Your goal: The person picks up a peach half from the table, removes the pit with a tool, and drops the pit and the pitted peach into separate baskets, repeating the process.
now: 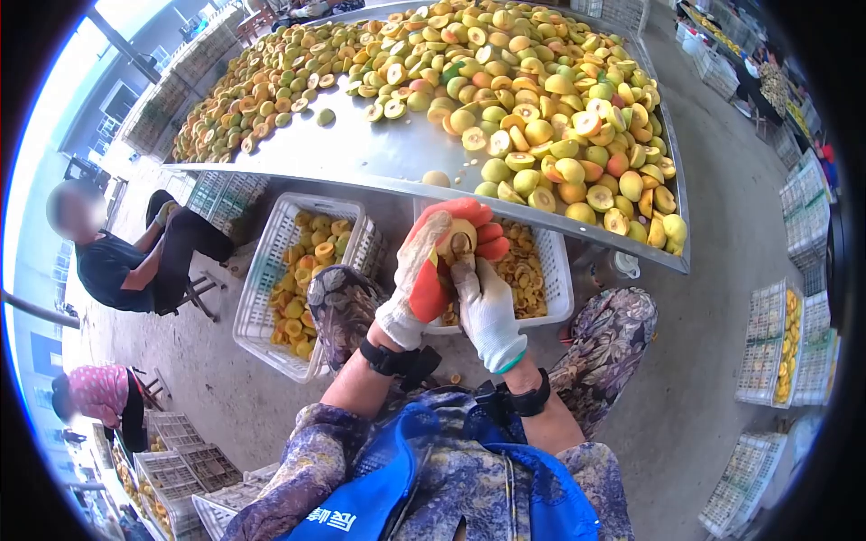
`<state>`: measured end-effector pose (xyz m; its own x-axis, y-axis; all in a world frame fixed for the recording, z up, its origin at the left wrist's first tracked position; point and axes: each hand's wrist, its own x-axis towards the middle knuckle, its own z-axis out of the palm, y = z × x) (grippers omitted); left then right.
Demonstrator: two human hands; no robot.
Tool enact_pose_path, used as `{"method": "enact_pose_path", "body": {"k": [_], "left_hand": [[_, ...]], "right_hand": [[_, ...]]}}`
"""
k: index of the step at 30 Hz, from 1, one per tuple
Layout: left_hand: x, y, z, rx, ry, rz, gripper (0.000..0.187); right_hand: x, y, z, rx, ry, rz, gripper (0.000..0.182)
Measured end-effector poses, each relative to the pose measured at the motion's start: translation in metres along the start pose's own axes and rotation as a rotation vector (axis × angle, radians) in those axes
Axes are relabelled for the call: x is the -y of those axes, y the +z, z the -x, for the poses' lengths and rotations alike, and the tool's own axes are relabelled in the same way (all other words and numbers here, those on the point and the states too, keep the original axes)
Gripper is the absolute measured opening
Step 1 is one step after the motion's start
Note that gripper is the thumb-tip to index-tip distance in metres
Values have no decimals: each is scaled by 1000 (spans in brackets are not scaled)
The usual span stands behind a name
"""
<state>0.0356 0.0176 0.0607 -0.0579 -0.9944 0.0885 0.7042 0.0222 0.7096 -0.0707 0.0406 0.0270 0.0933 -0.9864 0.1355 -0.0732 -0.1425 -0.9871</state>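
Note:
My left hand [431,270], in a white glove with red fingertips, is wrapped around a halved yellow fruit [461,240] whose brown pit faces me. My right hand [485,308], in a plain white glove, has its fingers at the fruit's cut face by the pit. Both hands are over a white plastic crate [557,287] holding cut fruit pieces, between my knees. Whether the right hand holds a small tool is hidden.
A metal table [379,158] piled with whole and halved fruit stands just ahead. A second white crate [271,270] of fruit sits at the left. Two seated people are at far left. Stacked crates [780,347] line the right.

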Motion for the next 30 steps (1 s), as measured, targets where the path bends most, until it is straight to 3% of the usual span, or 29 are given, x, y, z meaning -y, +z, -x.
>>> {"method": "enact_pose_path", "body": {"k": [8, 20, 21, 25, 26, 29, 30], "left_hand": [[-11, -9, 7, -135, -19, 35, 32], [-17, -19, 17, -197, -45, -77, 30], [-15, -18, 17, -192, -42, -79, 30], [-5, -11, 18, -192, -64, -235, 35], [-1, -8, 17, -177, -55, -307, 39], [10, -10, 10, -111, -19, -280, 38], [14, -11, 7, -125, -14, -281, 38]], "right_hand": [[-12, 23, 5, 28, 28, 88, 28], [-17, 36, 17, 61, 51, -19, 35], [-10, 29, 16, 117, 132, 43, 38], [-7, 12, 19, 140, 183, -65, 48], [-19, 13, 22, 143, 107, -157, 48], [-37, 1, 21, 191, 173, -157, 44], [-14, -11, 17, 279, 325, -306, 46]]}}
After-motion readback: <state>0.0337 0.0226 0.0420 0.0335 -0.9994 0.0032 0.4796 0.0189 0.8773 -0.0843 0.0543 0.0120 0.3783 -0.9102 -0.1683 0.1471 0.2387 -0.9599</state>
